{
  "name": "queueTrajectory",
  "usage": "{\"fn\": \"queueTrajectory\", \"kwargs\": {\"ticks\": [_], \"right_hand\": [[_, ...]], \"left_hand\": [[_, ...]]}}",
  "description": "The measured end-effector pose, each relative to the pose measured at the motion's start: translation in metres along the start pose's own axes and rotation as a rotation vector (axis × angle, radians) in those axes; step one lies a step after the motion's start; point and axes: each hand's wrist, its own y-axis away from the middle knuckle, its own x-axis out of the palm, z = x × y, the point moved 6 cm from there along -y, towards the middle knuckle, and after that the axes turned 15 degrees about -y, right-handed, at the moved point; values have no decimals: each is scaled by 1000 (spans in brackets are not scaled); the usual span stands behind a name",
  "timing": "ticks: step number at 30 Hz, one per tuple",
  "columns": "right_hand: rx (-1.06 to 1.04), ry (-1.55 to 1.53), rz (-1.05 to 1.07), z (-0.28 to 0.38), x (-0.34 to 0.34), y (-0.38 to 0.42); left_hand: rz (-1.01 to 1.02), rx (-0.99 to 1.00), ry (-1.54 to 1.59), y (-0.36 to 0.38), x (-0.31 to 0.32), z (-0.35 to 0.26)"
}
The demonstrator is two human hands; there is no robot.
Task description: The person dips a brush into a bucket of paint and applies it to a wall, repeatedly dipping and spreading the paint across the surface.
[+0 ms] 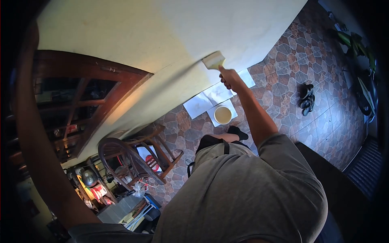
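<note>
My right hand [231,78] is closed around the handle of a wide paintbrush [214,60]. The brush's bristles meet the wall [178,44], or come very near it, and cast a long shadow. Around the brush the wall is whitish; farther left it is cream yellow. Below the hand, a round tub of cream-coloured paint [223,115] stands on a white sheet [234,106] on the floor. More white sheets [197,105] lie along the wall's foot. My left arm [40,162] reaches up the left side, and its hand is lost in the dark edge of the view.
A brown wood-framed window [113,89] is set in the wall at left. Beneath it are a wooden chair [121,158] and cluttered shelves [91,182]. Dark sandals [307,99] lie on the stone-patterned floor [283,85] at right. Plants [356,46] stand at the far right.
</note>
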Motion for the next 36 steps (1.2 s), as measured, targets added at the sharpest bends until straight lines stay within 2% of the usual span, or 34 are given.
{"fn": "queueTrajectory", "kwargs": {"ticks": [2, 5, 9, 12, 16, 20, 22, 23, 24, 25, 26, 28, 29, 30, 32, 33, 35, 36], "right_hand": [[-255, 26, 71, 56, 24, 48], [-302, 40, 78, 114, 42, 127], [-414, 83, 112, 145, 40, 157], [-402, 69, 72, 128, 26, 117], [-270, 68, 90, 72, 6, 35], [-263, 102, 26, 29, -19, -1], [-58, 116, -25, 12, -32, -11], [-83, 115, -25, 16, -36, -7], [-173, 235, -157, 27, -43, 6], [-257, 353, -291, 35, -51, 12], [-694, 756, -459, 51, -45, 15], [-708, 552, -544, 82, -24, 74], [-748, 606, -521, 77, -9, 53], [-647, 636, -481, 85, 13, 70], [-765, 626, -424, 83, 36, 90], [-776, 617, -439, 80, 31, 96], [-754, 774, -310, 76, 20, 97], [-788, 825, -332, 79, 8, 100]], "left_hand": [[-11, 26, 26, -1, -1, -5], [-43, -52, -38, -3, 9, -1], [-38, -93, -50, -6, 9, -1], [53, -163, -44, -7, 10, 0], [72, -198, -219, 6, 79, 57], [-89, -150, -127, -8, 32, 22], [-127, -178, -109, -10, 16, 11], [-200, -164, -45, -10, 11, 6], [-273, -146, 19, -9, 8, 3], [-252, -169, 1, -8, 9, 4], [-260, -170, -4, -8, 9, 5], [-268, -175, 11, -7, 7, 1], [-274, -175, 17, -7, 5, 0], [-267, -173, 8, -8, 4, -1], [-273, -169, 4, -7, 1, 0], [-270, -168, 4, -7, 1, 1], [-288, -174, 5, -10, 0, -1], [-272, -178, 1, -10, 0, -1]]}}
